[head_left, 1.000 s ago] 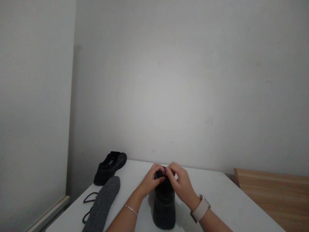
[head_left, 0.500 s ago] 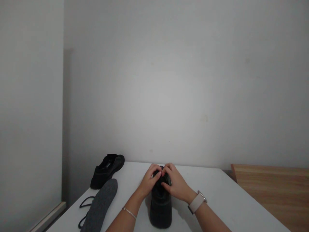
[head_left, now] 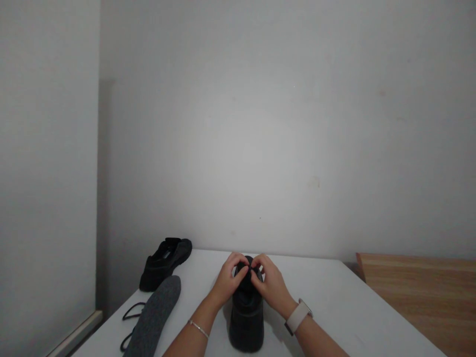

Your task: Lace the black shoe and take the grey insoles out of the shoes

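A black shoe (head_left: 247, 327) stands upright on the white table, heel towards me and toe pointing at the wall. Over its upper front, my left hand (head_left: 227, 280) is closed in a pinch, thumb against forefinger. My right hand (head_left: 273, 285) mirrors it from the other side, thumb and forefinger pinched near the left fingertips. Something dark and small lies between the fingertips; against the black shoe I cannot make out what it is. The hands partly cover the shoe's opening and front.
On the left of the white table (head_left: 308, 285) lie a second black shoe (head_left: 161, 267), a dark grey insole (head_left: 158, 312) and a black shoelace (head_left: 131, 312). A wooden panel (head_left: 416, 292) stands beyond the right edge, and a wall (head_left: 256, 148) rises behind.
My right hand has shifted slightly left, and its thumb has moved up and closed towards the forefinger. My left hand stays nearly in place. The shoe has barely moved.
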The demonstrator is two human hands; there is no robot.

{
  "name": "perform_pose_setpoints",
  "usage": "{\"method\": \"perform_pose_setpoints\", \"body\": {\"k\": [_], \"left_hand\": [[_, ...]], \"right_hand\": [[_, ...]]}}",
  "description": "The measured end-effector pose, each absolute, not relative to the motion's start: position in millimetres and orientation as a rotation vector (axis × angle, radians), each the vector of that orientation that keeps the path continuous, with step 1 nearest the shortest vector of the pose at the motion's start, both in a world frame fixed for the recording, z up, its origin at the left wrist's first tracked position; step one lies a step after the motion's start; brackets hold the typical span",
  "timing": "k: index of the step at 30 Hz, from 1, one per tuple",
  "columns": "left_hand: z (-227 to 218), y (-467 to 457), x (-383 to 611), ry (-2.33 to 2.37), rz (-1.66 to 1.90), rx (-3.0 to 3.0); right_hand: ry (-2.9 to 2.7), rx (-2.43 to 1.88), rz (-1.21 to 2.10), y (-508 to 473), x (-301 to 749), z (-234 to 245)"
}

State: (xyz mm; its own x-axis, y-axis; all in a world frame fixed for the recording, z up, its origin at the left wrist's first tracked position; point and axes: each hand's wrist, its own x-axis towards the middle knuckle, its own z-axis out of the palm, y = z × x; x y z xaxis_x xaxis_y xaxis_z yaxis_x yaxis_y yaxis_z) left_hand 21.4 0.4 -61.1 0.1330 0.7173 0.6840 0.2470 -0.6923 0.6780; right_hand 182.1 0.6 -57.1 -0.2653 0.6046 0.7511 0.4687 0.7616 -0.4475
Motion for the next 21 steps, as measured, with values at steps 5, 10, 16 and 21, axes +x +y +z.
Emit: {"method": "perform_pose_setpoints", "body": {"k": [5,10,16,21], "left_hand": [[-59,0,20,0.907,1.57,2.049],[-60,4,16,0.813,1.502,1.975],[-65,10,14,0.783,1.442,1.8],[-72,16,14,0.766,1.451,1.763]], "right_hand": [[-1.857,-0.771,0.21,3,180,-65],[-1.825,-0.741,0.229,0,180,-65],[-1.889,-0.664,0.393,-2,184,-63],[-1.851,-0.671,0.405,1,185,-65]]}}
